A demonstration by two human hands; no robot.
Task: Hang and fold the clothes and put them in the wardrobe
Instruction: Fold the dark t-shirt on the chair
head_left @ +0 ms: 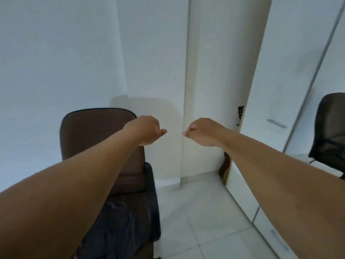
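Both my arms stretch straight out in front of me at chest height. My left hand (147, 130) is curled into a fist above the brown chair's back, with nothing in it. My right hand (203, 131) is likewise a closed fist, a short gap to its right, in front of the white wall. A dark garment (128, 217) lies crumpled on the seat of the brown chair (93, 128), below my left forearm. The white wardrobe (291, 75) stands at the right with its doors closed and a grey handle (276, 123) showing.
A mirror panel on the wardrobe at the far right reflects a black office chair (330, 131). A white pillar edge (186, 90) runs down the middle. White floor tiles (205, 221) lie between the chair and the wardrobe.
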